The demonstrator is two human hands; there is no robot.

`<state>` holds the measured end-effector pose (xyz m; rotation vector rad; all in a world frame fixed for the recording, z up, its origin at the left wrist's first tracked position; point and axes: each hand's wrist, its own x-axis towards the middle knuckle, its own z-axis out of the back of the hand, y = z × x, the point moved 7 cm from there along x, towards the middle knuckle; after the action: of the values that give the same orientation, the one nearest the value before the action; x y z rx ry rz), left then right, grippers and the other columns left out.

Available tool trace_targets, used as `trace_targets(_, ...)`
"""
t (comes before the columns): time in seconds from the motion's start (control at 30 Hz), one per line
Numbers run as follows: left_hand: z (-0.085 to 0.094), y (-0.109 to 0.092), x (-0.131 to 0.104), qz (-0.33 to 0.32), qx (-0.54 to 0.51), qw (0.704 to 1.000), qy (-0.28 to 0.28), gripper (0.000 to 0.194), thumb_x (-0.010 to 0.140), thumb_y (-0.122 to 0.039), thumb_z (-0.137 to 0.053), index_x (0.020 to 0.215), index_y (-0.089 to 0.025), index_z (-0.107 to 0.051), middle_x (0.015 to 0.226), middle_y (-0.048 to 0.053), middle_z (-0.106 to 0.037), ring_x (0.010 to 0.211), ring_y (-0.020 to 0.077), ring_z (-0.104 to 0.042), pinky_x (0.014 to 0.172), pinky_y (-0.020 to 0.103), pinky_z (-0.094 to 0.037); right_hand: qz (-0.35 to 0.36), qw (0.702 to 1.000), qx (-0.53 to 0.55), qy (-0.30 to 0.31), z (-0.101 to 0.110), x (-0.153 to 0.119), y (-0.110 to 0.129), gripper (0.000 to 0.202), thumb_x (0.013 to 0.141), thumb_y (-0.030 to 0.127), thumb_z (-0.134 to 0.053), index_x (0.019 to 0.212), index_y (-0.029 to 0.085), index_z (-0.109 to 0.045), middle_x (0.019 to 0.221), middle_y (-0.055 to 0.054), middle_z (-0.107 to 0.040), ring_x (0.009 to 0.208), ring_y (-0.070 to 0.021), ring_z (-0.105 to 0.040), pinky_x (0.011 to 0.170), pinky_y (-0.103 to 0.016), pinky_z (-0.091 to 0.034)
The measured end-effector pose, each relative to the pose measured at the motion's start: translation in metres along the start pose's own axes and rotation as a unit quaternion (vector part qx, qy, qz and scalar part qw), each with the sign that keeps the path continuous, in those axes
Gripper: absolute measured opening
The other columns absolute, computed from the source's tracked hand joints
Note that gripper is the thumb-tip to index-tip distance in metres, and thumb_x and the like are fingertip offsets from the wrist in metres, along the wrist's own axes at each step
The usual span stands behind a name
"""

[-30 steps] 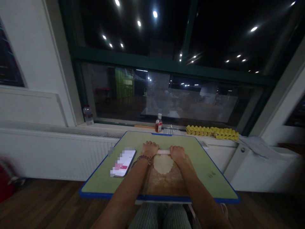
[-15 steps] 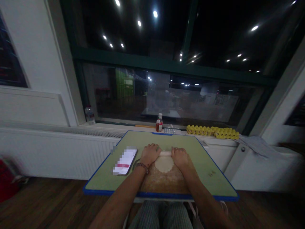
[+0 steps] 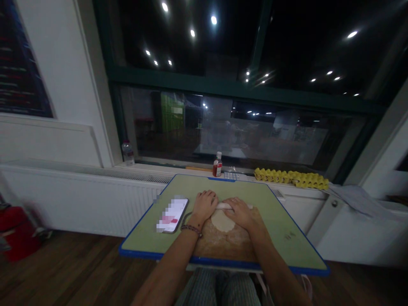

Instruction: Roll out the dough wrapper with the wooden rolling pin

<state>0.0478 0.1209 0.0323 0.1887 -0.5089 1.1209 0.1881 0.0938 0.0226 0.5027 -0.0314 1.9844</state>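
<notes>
A pale, roughly round sheet of dough lies on a brown wooden board on the green table. Across the dough's far edge lies a light rolling pin. My left hand is on the pin's left end, its fingers curled over it. On the right part of the pin rests my right hand, its fingers wrapped over the top. The pin's ends are mostly hidden under my hands.
A phone lies on the green table, left of the board. Behind, the sill holds a small red-labelled bottle, a clear bottle and yellow egg trays. A red extinguisher stands far left.
My right hand has shifted inward along the pin, closer to my left hand, and more of the pin's right end shows. The whole view has swung slightly left.
</notes>
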Motion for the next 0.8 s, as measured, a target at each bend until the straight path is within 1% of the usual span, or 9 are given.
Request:
trace_targets(0.2, 0.000, -0.016, -0.003, -0.085, 0.010, 0.996, 0.036, 0.035, 0.102, -0.027, -0.035, 0.098, -0.018, -0.068, 0.105, 0.007, -0.070, 0.103, 0.0210, -0.059, 0.092, 0.037, -0.039, -0.030, 0.999, 0.016, -0.002, -0.005, 0.001, -0.009, 0.028, 0.093, 0.030, -0.056, 0.118, 0.023, -0.067, 0.119, -0.007, -0.068, 0.112, -0.0197, -0.058, 0.101, -0.032, -0.040)
trace_targets(0.3, 0.000, -0.024, -0.004, -0.119, 0.016, 0.992, 0.048, 0.033, 0.101, -0.027, -0.037, 0.096, -0.018, -0.068, 0.103, 0.007, -0.071, 0.101, 0.0214, -0.060, 0.092, 0.037, -0.038, -0.026, 0.999, 0.035, -0.009, -0.013, 0.003, -0.017, 0.028, 0.092, 0.031, -0.057, 0.117, 0.023, -0.068, 0.119, -0.006, -0.068, 0.112, -0.0197, -0.058, 0.102, -0.032, -0.040)
trace_targets(0.4, 0.003, -0.027, -0.005, -0.122, 0.016, 0.991, 0.045, 0.031, 0.100, -0.026, -0.039, 0.096, -0.017, -0.068, 0.102, 0.007, -0.071, 0.099, 0.0216, -0.061, 0.091, 0.037, -0.039, -0.033, 0.999, 0.034, -0.016, -0.019, 0.004, -0.024, 0.028, 0.092, 0.033, -0.057, 0.116, 0.024, -0.068, 0.120, -0.006, -0.068, 0.112, -0.0198, -0.058, 0.101, -0.033, -0.040)
trace_targets(0.5, 0.005, -0.028, -0.005, -0.122, 0.011, 0.991, 0.045, 0.031, 0.100, -0.026, -0.038, 0.097, -0.017, -0.067, 0.102, 0.007, -0.071, 0.099, 0.0216, -0.061, 0.091, 0.037, -0.039, -0.041, 0.999, 0.021, -0.019, -0.020, 0.004, -0.027, 0.029, 0.093, 0.034, -0.056, 0.119, 0.025, -0.067, 0.120, -0.006, -0.067, 0.113, -0.0202, -0.058, 0.099, -0.033, -0.041)
trace_targets(0.67, 0.007, -0.029, -0.005, -0.118, 0.002, 0.991, 0.056, 0.029, 0.100, -0.024, -0.038, 0.097, -0.018, -0.066, 0.103, 0.007, -0.072, 0.100, 0.0214, -0.062, 0.093, 0.037, -0.039, -0.004, 0.999, 0.035, -0.034, -0.019, 0.005, -0.023, 0.026, 0.092, 0.033, -0.058, 0.114, 0.021, -0.068, 0.114, -0.007, -0.069, 0.108, -0.0199, -0.059, 0.098, -0.032, -0.042)
trace_targets(0.8, 0.006, -0.029, -0.004, -0.118, 0.001, 0.991, 0.058, 0.027, 0.100, -0.024, -0.039, 0.098, -0.019, -0.066, 0.104, 0.008, -0.071, 0.100, 0.0212, -0.062, 0.092, 0.036, -0.040, 0.004, 0.998, 0.040, -0.045, -0.020, 0.006, -0.023, 0.025, 0.093, 0.033, -0.058, 0.111, 0.020, -0.068, 0.113, -0.008, -0.069, 0.107, -0.0205, -0.059, 0.099, -0.033, -0.041)
